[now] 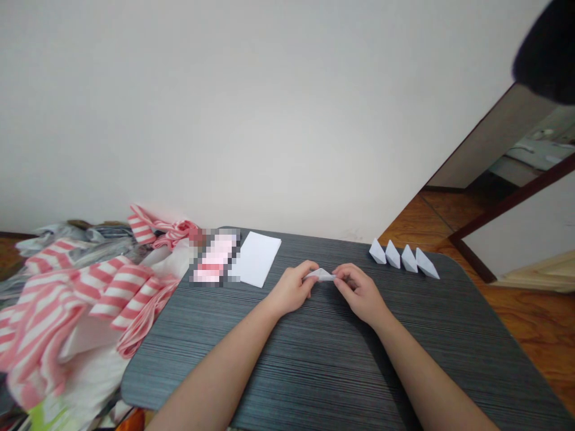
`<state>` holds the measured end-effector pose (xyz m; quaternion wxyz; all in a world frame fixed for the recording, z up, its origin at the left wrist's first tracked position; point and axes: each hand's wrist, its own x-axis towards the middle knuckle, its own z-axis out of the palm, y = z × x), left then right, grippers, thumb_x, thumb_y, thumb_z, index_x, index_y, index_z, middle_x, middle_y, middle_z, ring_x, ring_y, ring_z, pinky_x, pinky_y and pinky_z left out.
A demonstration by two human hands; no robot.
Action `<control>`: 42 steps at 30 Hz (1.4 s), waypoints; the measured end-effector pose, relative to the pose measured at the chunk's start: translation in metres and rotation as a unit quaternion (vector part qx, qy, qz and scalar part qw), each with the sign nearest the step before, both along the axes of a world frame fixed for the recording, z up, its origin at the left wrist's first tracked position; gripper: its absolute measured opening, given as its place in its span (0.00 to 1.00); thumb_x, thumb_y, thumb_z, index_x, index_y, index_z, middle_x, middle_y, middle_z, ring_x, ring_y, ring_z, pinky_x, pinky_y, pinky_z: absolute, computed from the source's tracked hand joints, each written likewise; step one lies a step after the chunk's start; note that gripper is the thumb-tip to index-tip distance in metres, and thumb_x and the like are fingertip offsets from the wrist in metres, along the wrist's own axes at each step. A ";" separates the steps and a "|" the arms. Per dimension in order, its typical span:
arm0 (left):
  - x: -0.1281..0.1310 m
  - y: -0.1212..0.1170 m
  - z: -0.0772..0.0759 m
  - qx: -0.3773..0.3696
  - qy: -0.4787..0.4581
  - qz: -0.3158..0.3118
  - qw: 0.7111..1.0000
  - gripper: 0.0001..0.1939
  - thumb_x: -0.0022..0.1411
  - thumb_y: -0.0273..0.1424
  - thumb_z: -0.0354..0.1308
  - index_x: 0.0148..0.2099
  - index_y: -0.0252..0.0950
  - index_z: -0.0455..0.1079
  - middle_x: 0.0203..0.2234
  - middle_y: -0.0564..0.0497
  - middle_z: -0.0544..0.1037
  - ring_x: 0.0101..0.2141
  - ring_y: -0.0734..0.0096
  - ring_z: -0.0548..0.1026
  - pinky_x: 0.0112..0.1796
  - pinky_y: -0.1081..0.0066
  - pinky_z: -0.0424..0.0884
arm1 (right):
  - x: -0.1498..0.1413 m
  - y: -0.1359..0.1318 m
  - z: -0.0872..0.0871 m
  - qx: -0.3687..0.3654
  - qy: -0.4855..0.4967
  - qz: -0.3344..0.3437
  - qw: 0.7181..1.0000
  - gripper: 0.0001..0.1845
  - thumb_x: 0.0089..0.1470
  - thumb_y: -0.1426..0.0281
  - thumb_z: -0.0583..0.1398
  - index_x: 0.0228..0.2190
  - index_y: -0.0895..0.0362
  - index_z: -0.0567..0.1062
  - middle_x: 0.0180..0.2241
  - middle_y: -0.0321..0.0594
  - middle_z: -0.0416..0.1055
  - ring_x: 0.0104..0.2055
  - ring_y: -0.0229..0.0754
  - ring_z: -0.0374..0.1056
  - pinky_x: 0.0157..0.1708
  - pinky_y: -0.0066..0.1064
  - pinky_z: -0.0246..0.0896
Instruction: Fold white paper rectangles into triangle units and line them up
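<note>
Between my two hands, over the middle of the dark table, is a small white folded paper boat (320,275). My left hand (294,288) pinches its left end, thumb in front and fingers behind. Its right end is gripped by the thumb and fingers of my right hand (358,290). The fingertips cover both ends of the boat, while a low peak shows in the middle. To the right stands a row of several finished-looking white paper boats (392,254). A stack of white paper (256,258) lies beyond my left hand.
The dark wood-grain table (314,371) meets a pale wall (269,120) at the back. A blurred-out pink item (215,256) lies left of the paper. Heaped red-and-white striped cloth (85,299) sits beside the table's left edge. Wooden floor (530,317) and a doorway are on the right.
</note>
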<state>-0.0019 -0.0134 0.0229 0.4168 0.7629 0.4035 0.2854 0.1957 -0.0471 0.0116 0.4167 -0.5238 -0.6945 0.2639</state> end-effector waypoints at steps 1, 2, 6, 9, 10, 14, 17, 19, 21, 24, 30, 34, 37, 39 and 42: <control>0.000 0.000 0.000 0.002 0.002 -0.001 1.000 0.13 0.63 0.33 0.43 0.45 0.36 0.65 0.16 0.57 0.69 0.19 0.76 0.68 0.27 0.76 0.63 | 0.000 0.000 0.001 0.000 -0.006 0.004 1.000 0.06 0.54 0.68 0.56 0.27 0.55 0.68 0.36 0.42 0.67 0.32 0.41 0.65 0.25 0.30 0.61; 0.000 0.000 0.001 0.003 0.003 -0.002 1.000 0.13 0.63 0.33 0.43 0.45 0.36 0.65 0.16 0.57 0.69 0.19 0.76 0.68 0.27 0.76 0.63 | 0.000 0.000 0.001 0.000 -0.011 0.007 1.000 0.06 0.54 0.68 0.56 0.26 0.55 0.68 0.36 0.42 0.68 0.31 0.40 0.64 0.25 0.30 0.61; 0.000 0.000 0.003 0.007 0.009 -0.004 1.000 0.12 0.62 0.33 0.44 0.44 0.36 0.66 0.17 0.57 0.69 0.20 0.76 0.68 0.27 0.76 0.63 | -0.001 -0.001 0.002 -0.004 -0.031 0.010 0.999 0.07 0.54 0.68 0.55 0.25 0.55 0.68 0.31 0.40 0.68 0.29 0.40 0.63 0.26 0.30 0.60; 0.000 -0.001 0.003 0.008 0.006 -0.002 1.000 0.12 0.63 0.33 0.44 0.43 0.37 0.66 0.17 0.57 0.69 0.20 0.76 0.68 0.27 0.76 0.62 | 0.000 0.000 -0.001 -0.010 -0.040 0.004 0.999 0.07 0.54 0.67 0.56 0.26 0.55 0.68 0.29 0.39 0.68 0.27 0.39 0.62 0.24 0.29 0.58; 0.000 -0.001 0.003 0.007 0.004 -0.001 1.000 0.12 0.63 0.34 0.44 0.43 0.37 0.66 0.16 0.57 0.69 0.20 0.76 0.68 0.27 0.76 0.62 | 0.000 0.000 -0.002 -0.010 -0.042 0.001 0.999 0.07 0.53 0.67 0.57 0.26 0.55 0.68 0.29 0.39 0.68 0.26 0.38 0.62 0.24 0.29 0.58; 0.000 -0.001 0.002 -0.007 -0.002 0.007 1.000 0.13 0.63 0.34 0.44 0.43 0.36 0.66 0.16 0.57 0.69 0.19 0.76 0.67 0.26 0.76 0.62 | 0.002 0.002 -0.007 -0.001 -0.064 -0.008 0.998 0.08 0.51 0.65 0.59 0.25 0.55 0.68 0.26 0.38 0.66 0.23 0.37 0.60 0.22 0.28 0.56; 0.000 0.000 0.001 -0.015 -0.007 0.009 1.000 0.13 0.63 0.35 0.44 0.43 0.36 0.66 0.16 0.57 0.69 0.19 0.76 0.67 0.25 0.76 0.62 | 0.004 0.003 -0.007 0.004 -0.077 -0.009 0.997 0.07 0.51 0.64 0.59 0.27 0.55 0.70 0.25 0.37 0.66 0.23 0.37 0.60 0.22 0.28 0.56; 0.000 0.000 0.000 -0.016 -0.011 0.009 1.000 0.13 0.62 0.35 0.44 0.43 0.36 0.65 0.16 0.57 0.70 0.19 0.76 0.67 0.25 0.76 0.62 | 0.004 0.003 -0.007 0.007 -0.078 -0.010 0.997 0.07 0.51 0.64 0.58 0.28 0.55 0.71 0.26 0.37 0.66 0.23 0.37 0.61 0.22 0.29 0.56; 0.000 0.000 0.000 -0.015 -0.013 0.010 1.000 0.12 0.63 0.34 0.44 0.44 0.36 0.65 0.16 0.57 0.70 0.19 0.76 0.68 0.25 0.76 0.62 | 0.004 0.003 -0.007 0.009 -0.075 -0.020 0.997 0.06 0.52 0.65 0.58 0.30 0.55 0.71 0.26 0.37 0.66 0.23 0.38 0.61 0.22 0.29 0.56; 0.000 0.001 0.000 -0.013 -0.014 0.008 1.000 0.12 0.63 0.34 0.44 0.43 0.36 0.65 0.16 0.57 0.69 0.19 0.76 0.68 0.26 0.76 0.63 | 0.003 0.003 -0.007 0.016 -0.073 -0.037 0.997 0.08 0.53 0.65 0.57 0.33 0.54 0.73 0.24 0.37 0.65 0.23 0.39 0.61 0.23 0.30 0.56; -0.001 0.001 -0.001 -0.017 -0.019 0.007 1.000 0.12 0.62 0.34 0.44 0.43 0.36 0.65 0.16 0.58 0.69 0.19 0.76 0.68 0.26 0.76 0.63 | 0.003 0.003 -0.005 0.009 -0.057 -0.010 0.998 0.08 0.53 0.65 0.57 0.32 0.54 0.73 0.28 0.39 0.67 0.24 0.39 0.61 0.22 0.30 0.56; -0.001 0.000 -0.001 0.000 -0.020 -0.014 1.000 0.10 0.61 0.33 0.46 0.40 0.36 0.66 0.21 0.56 0.71 0.21 0.77 0.68 0.26 0.77 0.62 | 0.003 0.002 -0.005 0.007 -0.054 -0.013 0.998 0.06 0.54 0.67 0.56 0.30 0.55 0.71 0.28 0.39 0.66 0.27 0.40 0.62 0.25 0.30 0.57; 0.000 0.000 0.002 0.035 -0.004 -0.035 0.999 0.09 0.59 0.33 0.50 0.37 0.35 0.69 0.26 0.53 0.73 0.25 0.76 0.69 0.27 0.77 0.61 | 0.003 0.002 -0.004 0.005 -0.055 -0.013 0.998 0.05 0.54 0.68 0.56 0.29 0.55 0.70 0.28 0.39 0.66 0.28 0.40 0.62 0.27 0.31 0.58; 0.000 0.001 0.004 0.056 0.004 -0.044 0.997 0.10 0.58 0.33 0.51 0.37 0.35 0.71 0.28 0.52 0.74 0.28 0.74 0.69 0.29 0.76 0.62 | 0.002 0.001 -0.002 0.003 -0.054 -0.006 0.999 0.06 0.55 0.68 0.55 0.28 0.55 0.70 0.29 0.39 0.66 0.28 0.41 0.62 0.28 0.31 0.58; 0.000 0.002 0.005 0.067 0.006 -0.051 0.996 0.11 0.59 0.34 0.51 0.35 0.34 0.72 0.28 0.51 0.74 0.30 0.73 0.69 0.31 0.76 0.62 | 0.001 0.000 0.002 0.003 -0.049 0.011 0.999 0.07 0.56 0.68 0.54 0.28 0.55 0.69 0.30 0.39 0.66 0.31 0.41 0.63 0.31 0.32 0.59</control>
